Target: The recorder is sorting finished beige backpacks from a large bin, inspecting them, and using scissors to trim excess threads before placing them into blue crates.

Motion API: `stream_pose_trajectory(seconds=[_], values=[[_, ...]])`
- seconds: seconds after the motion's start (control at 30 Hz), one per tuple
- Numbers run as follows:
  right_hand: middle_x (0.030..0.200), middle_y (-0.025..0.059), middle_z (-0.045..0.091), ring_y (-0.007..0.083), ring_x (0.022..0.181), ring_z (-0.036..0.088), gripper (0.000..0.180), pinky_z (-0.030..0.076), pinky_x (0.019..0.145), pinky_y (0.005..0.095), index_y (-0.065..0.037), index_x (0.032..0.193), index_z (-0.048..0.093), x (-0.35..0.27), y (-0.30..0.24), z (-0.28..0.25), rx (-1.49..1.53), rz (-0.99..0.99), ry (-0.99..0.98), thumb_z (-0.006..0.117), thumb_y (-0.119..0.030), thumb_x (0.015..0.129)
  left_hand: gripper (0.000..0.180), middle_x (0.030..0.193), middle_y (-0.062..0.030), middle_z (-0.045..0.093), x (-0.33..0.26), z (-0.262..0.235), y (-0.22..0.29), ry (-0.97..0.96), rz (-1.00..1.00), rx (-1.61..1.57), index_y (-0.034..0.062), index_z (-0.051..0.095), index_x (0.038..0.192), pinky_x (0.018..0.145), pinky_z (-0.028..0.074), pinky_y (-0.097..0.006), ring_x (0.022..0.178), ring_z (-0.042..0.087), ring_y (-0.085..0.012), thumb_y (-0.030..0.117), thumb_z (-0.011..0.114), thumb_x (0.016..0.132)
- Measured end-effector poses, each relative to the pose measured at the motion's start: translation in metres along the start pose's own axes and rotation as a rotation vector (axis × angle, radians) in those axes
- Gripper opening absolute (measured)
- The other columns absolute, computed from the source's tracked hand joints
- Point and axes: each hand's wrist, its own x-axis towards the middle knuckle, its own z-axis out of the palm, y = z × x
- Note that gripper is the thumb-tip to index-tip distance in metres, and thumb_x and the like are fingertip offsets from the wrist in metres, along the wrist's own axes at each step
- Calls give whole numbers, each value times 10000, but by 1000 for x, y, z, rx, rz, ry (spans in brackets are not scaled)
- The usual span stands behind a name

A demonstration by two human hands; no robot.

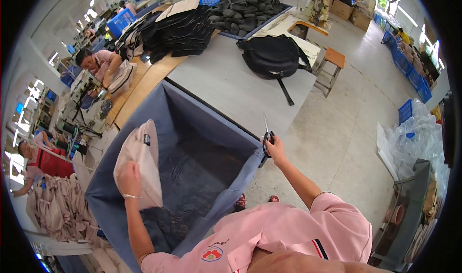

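Observation:
My left hand [129,177] is closed on a pale pink fabric bag [149,169], holding it up over a large blue-grey cloth-lined bin [185,109]. A small dark tab shows near the bag's upper edge. Out to the right, my right hand [275,149] grips black-handled scissors [267,137] by the loops, their metal blades pointing up and away from me. The scissors are beside the bin's right corner, near the edge of a grey table [207,73]. A black backpack [270,56] lies on that table, one strap hanging toward the near edge.
Stacked black fabric pieces [175,32] and a tray of dark pieces [243,13] lie beyond the table. At left, a co-worker handles a pale bag by a sewing machine [84,99]. A wooden stool [333,63] stands right of the table; clear plastic bags [418,133] lie far right.

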Motion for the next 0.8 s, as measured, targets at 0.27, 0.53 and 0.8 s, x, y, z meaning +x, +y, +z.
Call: stream_pose_trajectory(seconds=[0.27, 0.53, 0.8], values=[[560, -15, 472, 90, 428, 453, 294, 330, 390, 270, -81, 761, 492, -37, 32, -116, 45, 150, 124, 760, -198, 797, 43, 710, -148, 552, -163, 115, 154, -444, 435, -344, 67, 539, 749, 708, 414, -476, 732, 560, -361, 82, 537, 789], [595, -6, 493, 92, 449, 453, 265, 337, 402, 276, -75, 769, 509, -56, 56, -164, 24, 157, -2, 743, -193, 811, 180, 725, -155, 586, -145, 75, 158, -341, -141, -478, 20, 591, 818, 658, 448, -396, 700, 583, -304, 174, 551, 902], [674, 26, 577, 125, 571, 562, 369, 466, 536, 277, -68, 869, 553, -90, 46, -112, 139, 168, -373, 691, -410, 876, 165, 813, 15, 591, -99, -24, 174, 218, -392, -1017, 7, 629, 906, 687, 434, -233, 739, 519, -91, 166, 592, 934]])
